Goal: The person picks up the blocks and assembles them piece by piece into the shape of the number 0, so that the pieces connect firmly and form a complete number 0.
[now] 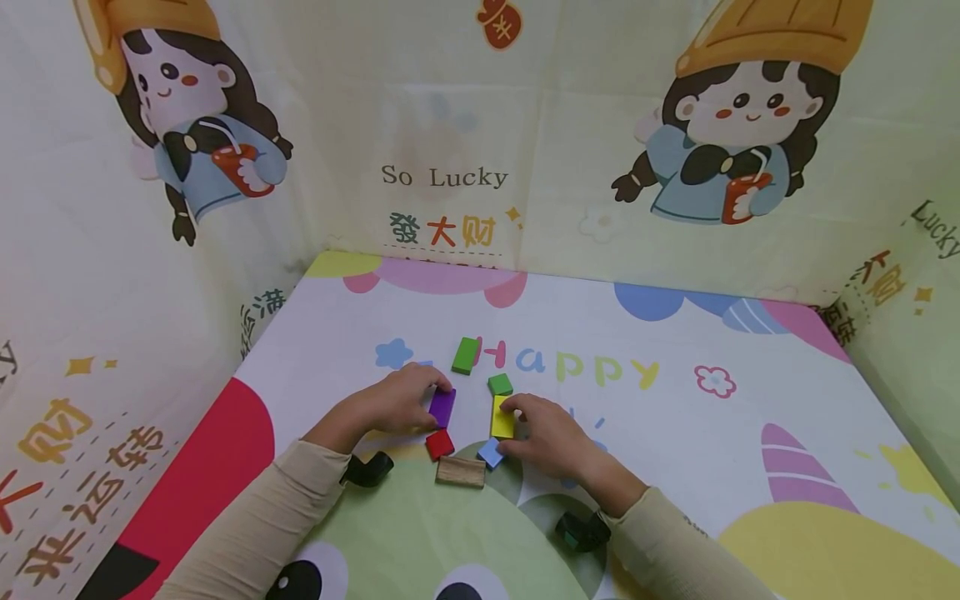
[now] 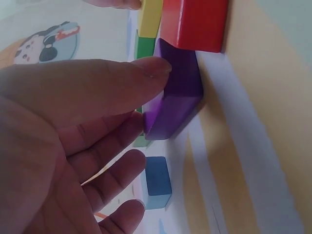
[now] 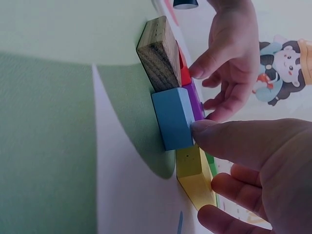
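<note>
Small coloured blocks stand in a loose ring on the printed table cover. My left hand (image 1: 401, 398) pinches the purple block (image 1: 442, 408) near its ends, thumb on its side (image 2: 180, 78). Next to it is the red block (image 1: 439, 444). Opposite, my right hand (image 1: 551, 437) curls at the yellow block (image 1: 501, 418), index finger over its edge, while the thumb tip touches the blue block (image 3: 173, 119). The wooden block (image 1: 461, 472) closes the near side, between red and blue. A small green block (image 1: 500, 384) sits at the yellow block's far end.
A longer green block (image 1: 465, 356) lies farther back, beside the printed "Happy". Another blue block (image 2: 158, 180) shows beyond the left fingers. Patterned cloth walls (image 1: 450, 108) rise behind and at both sides of the table cover (image 1: 645, 433).
</note>
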### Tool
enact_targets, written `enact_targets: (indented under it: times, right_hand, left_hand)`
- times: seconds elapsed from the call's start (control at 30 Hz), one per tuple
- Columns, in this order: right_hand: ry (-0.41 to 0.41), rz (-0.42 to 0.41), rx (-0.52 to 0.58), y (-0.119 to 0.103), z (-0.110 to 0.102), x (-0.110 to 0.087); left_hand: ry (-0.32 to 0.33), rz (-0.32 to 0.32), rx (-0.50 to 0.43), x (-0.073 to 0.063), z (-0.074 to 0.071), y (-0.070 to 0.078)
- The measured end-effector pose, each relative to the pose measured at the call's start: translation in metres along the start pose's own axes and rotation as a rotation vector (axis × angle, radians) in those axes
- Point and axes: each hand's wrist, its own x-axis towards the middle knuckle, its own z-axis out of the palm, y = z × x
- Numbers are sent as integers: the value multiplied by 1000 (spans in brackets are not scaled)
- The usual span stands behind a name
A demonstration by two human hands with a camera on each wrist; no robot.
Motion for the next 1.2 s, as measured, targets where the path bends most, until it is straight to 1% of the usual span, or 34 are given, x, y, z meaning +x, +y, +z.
enact_targets:
  times: [0.2, 0.27, 0.43, 0.67, 0.83, 0.9, 1.03, 1.2]
  right_hand:
    - [6, 5, -3, 0, 1, 1]
    - [7, 15, 1, -1, 0, 0]
    - [8, 9, -3, -1, 1, 0]
    - [5, 12, 1, 0, 2, 0]
    - [3, 9, 7, 1, 2, 0]
    - [2, 10, 8, 1, 2, 0]
    - [5, 8, 9, 1, 3, 0]
    - [9, -6, 1, 1, 2, 0]
  left_hand:
    - [11, -28, 19, -1, 0, 3]
    - [33, -32, 24, -1, -1, 2]
    - [110, -33, 25, 1, -5, -4]
    - [137, -22, 27, 3, -10, -10]
    - [181, -25, 86, 4, -13, -14]
    - [188, -29, 118, 4, -14, -15]
    - [187, -68, 128, 6, -14, -19]
    - [206, -117, 85, 8, -15, -24]
